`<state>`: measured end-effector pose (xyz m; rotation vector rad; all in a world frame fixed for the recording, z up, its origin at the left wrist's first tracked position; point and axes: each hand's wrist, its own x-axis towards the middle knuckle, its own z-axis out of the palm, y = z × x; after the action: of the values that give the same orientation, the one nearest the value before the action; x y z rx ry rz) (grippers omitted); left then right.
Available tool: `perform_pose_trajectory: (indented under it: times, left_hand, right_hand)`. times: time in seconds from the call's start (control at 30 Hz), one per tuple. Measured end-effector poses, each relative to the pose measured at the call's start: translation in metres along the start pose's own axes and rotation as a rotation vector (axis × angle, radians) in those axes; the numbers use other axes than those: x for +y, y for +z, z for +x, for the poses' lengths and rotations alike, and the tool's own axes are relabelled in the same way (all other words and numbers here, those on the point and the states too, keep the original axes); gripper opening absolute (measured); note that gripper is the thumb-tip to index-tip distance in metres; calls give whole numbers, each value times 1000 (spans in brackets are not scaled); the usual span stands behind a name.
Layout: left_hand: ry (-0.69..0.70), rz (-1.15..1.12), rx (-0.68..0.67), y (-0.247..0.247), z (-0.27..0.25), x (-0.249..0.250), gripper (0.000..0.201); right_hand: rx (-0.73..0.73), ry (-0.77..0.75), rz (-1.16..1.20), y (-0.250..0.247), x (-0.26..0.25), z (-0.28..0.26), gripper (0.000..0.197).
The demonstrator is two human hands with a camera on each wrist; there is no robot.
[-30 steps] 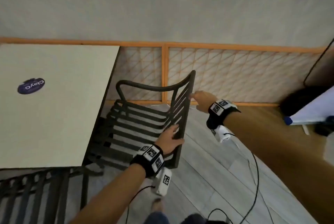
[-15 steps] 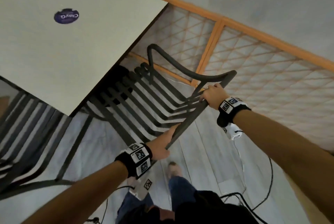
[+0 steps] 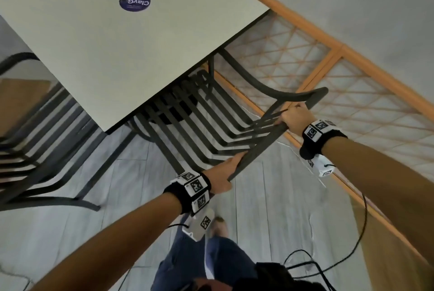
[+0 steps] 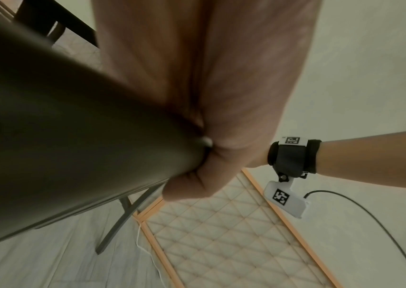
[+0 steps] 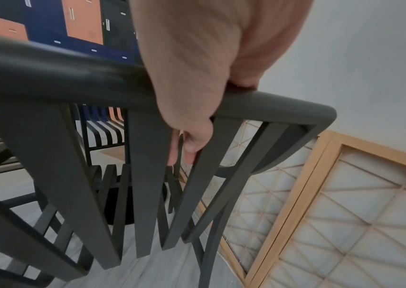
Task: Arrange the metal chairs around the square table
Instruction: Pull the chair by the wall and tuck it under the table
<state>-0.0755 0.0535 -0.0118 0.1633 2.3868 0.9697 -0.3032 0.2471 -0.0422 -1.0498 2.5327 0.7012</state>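
A dark metal slatted chair [image 3: 211, 112] stands at the near right side of the square pale table [image 3: 98, 39], its seat partly under the tabletop. My left hand [image 3: 224, 173] grips the lower end of the chair's top back rail [image 4: 73, 136]. My right hand [image 3: 293, 116] grips the same rail near its far corner, fingers curled over the bar [image 5: 283, 105] and between the back slats. A second dark slatted chair [image 3: 35, 145] sits at the table's left side.
A wooden-framed lattice panel [image 3: 352, 93] runs along the wall just right of the chair. Grey plank floor [image 3: 270, 196] lies below. Black cables [image 3: 352, 243] trail on the floor at the right. My legs and a foot [image 3: 218, 225] are directly below.
The chair has slid further under the tabletop with both hands on its back rail. My view has tipped and swung, so the table now fills the upper left.
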Motion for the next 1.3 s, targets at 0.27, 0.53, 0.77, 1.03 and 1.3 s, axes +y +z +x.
perform_pose_trajectory:
  times: [0.27, 0.53, 0.77, 1.03, 1.3]
  left_hand:
    - [-34, -178, -87, -36, 34, -23, 97]
    - [-26, -219, -79, -74, 64, -50, 100]
    - [17, -206, -99, -75, 78, -54, 97]
    - [-20, -232, 17, -66, 35, -51, 88]
    - [-208, -362, 265, 2, -78, -108, 74]
  right_hand:
    - [6, -18, -74, -31, 22, 65, 20]
    - [12, -19, -61, -62, 33, 116, 18]
    - [42, 13, -93, -63, 40, 122, 17]
    - [52, 56, 86, -78, 19, 97, 20]
    - [-77, -103, 452, -147, -42, 67, 47]
